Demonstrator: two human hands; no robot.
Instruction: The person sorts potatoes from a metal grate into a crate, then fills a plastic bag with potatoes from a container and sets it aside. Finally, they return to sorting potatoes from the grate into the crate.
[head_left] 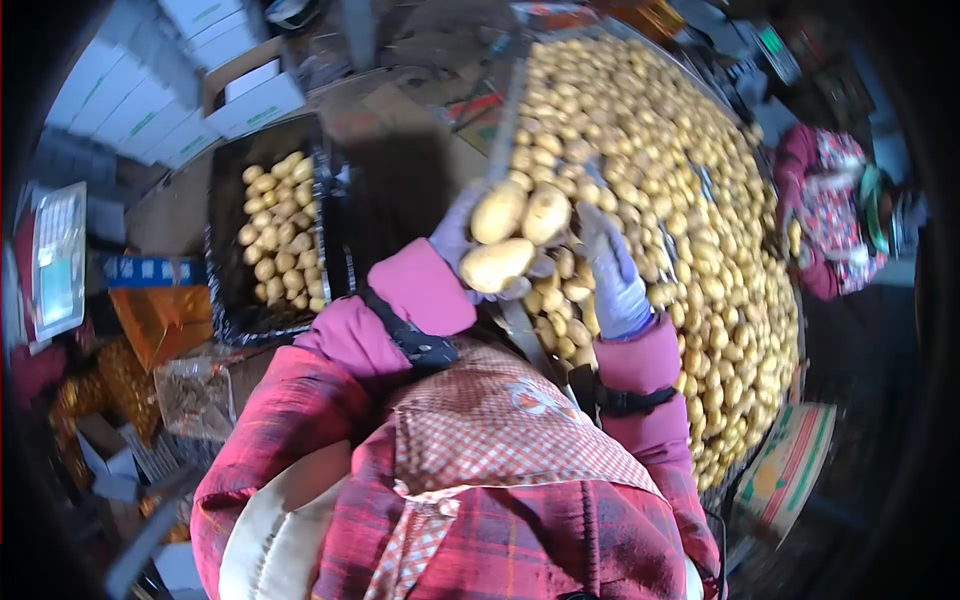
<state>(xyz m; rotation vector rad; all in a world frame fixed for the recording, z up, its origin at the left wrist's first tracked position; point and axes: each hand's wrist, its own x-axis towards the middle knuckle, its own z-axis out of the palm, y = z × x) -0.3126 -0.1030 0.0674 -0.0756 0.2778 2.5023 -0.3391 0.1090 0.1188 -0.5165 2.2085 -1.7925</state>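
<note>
Left grip (455, 232), in a purple glove, is filled with three potatoes (498, 212), bunched together just in front of the wearer's chest. Right grip (615, 280), gloved too, stands wide with its fingers stretched out, just beside those three; whether its fingertips touch any potato, I cannot tell. Below both lies a checked apron (500, 425) over a plaid jacket. Beyond the hands, a heap of potatoes (725, 320) spreads thickly across a tabletop, with a printed carton (785, 470) near its lower right edge. To the left, a crate (228, 205) lined with black plastic bears more potatoes, well apart from the heap. Farther off, a co-worker (840, 205) in patterned clothing stands at the heap's far right side, and white boxes (130, 95) rise in stacks at upper left.
</note>
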